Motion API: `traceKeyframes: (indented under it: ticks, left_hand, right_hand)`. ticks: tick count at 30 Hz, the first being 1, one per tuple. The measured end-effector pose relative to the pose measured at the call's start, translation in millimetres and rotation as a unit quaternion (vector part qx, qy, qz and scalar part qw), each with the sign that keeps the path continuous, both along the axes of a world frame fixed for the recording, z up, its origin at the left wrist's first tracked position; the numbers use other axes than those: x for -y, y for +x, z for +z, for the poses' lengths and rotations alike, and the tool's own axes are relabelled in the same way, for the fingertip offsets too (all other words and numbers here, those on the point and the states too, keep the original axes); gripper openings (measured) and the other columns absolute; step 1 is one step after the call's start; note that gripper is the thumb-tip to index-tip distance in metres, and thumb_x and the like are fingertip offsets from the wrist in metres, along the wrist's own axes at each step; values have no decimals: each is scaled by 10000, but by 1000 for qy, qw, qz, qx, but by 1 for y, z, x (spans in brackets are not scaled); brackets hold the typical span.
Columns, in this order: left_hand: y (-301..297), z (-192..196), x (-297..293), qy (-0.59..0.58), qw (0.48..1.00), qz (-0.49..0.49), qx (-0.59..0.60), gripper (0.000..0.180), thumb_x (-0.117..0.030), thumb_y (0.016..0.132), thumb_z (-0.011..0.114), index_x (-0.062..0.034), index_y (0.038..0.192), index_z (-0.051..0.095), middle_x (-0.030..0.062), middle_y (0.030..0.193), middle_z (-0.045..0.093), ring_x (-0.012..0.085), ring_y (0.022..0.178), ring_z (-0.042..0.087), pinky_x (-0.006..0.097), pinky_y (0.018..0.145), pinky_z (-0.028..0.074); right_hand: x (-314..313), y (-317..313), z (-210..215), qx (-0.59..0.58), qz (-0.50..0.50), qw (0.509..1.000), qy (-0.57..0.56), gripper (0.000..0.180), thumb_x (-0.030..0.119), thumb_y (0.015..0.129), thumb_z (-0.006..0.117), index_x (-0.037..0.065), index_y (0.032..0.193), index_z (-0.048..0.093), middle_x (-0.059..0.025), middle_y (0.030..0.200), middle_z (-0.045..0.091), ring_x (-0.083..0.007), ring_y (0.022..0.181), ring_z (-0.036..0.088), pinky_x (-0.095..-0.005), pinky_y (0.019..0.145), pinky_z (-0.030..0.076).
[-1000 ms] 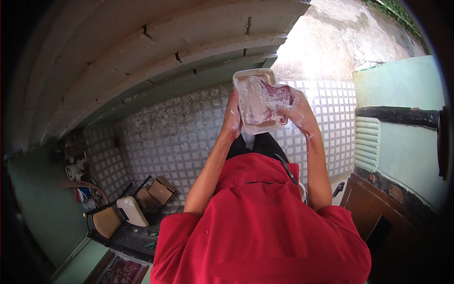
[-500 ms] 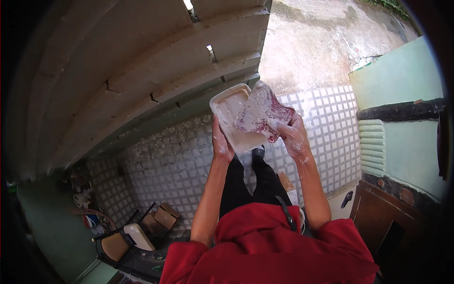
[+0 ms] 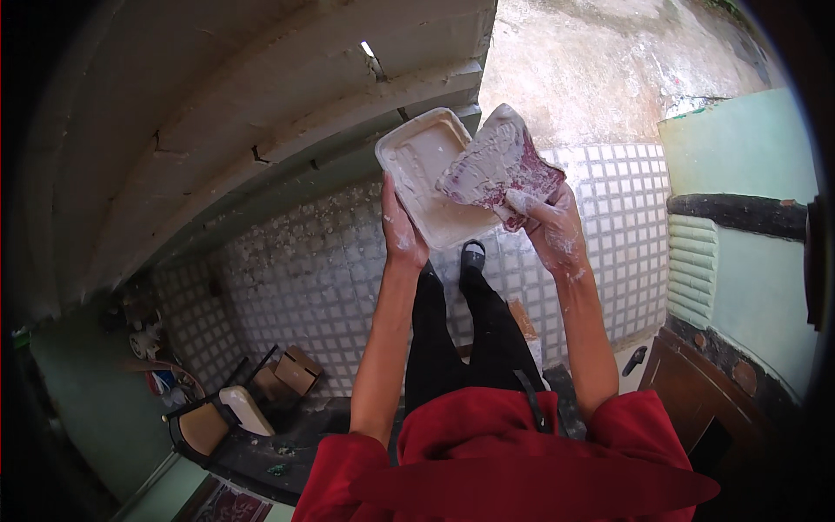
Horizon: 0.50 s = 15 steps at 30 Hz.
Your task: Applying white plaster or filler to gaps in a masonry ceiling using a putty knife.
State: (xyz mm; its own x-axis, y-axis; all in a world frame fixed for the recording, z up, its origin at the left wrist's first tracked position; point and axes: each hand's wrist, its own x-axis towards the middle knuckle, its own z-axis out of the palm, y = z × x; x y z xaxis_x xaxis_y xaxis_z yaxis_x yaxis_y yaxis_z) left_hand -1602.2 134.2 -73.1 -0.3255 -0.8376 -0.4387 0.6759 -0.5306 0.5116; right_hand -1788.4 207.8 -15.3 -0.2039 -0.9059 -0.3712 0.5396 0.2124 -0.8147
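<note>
My left hand (image 3: 403, 228) holds a shallow rectangular tub (image 3: 409, 127) from its left side, fingers under it. White paste lies in the tub and coats its inner walls. In my right hand (image 3: 558, 233) is a flat, roughly triangular red spreader (image 3: 503, 167), pinched at its near right corner with the thumb on top. Thick white paste covers most of the spreader's face, and red shows toward its right side. It hangs over the tub's right side and hides part of it; I cannot tell whether the two touch. White smears mark both hands.
A large ribbed panel (image 3: 261, 100) slants across the upper left. Checkered tiles (image 3: 609, 217) cover the floor. A cardboard box (image 3: 298, 369) and a chair (image 3: 203, 428) stand at lower left. At right are a green wall (image 3: 757, 261) and a brown cabinet (image 3: 696, 383).
Both hands have moved farther from my body, carrying the tub and the spreader. The spreader has shifted a little to the right, so more of the tub's inside shows.
</note>
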Motion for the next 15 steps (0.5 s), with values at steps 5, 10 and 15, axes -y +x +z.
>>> traceKeyframes:
  ticks: [5, 10, 15]
  left_hand:
    - [1, -4, 3, 11, 1000, 4, -1, 614, -511, 969, 401, -77, 1402, 379, 71, 1368, 481, 236, 1218, 492, 378, 1047, 384]
    - [4, -32, -3, 41, 999, 15, 5, 621, -506, 968, 409, -81, 1418, 358, 67, 1390, 467, 239, 1246, 476, 380, 1064, 369]
    - [20, -62, -17, 77, 997, 4, 5, 632, -507, 968, 406, -75, 1425, 343, 76, 1408, 444, 250, 1270, 451, 382, 1080, 349]
  right_hand:
    - [9, 4, 2, 15, -69, 995, -77, 271, 5, 838, 646, -56, 1097, 591, -113, 939, 680, -167, 808, 659, -307, 713, 528]
    - [50, -5, -18, -264, -164, 941, -132, 245, -13, 869, 574, -59, 1097, 651, -153, 1045, 690, -248, 953, 669, -315, 865, 508]
    - [126, -23, -59, -684, -202, 645, -273, 282, 108, 905, 546, 67, 1155, 668, -134, 1170, 652, -322, 1143, 593, -369, 975, 453]
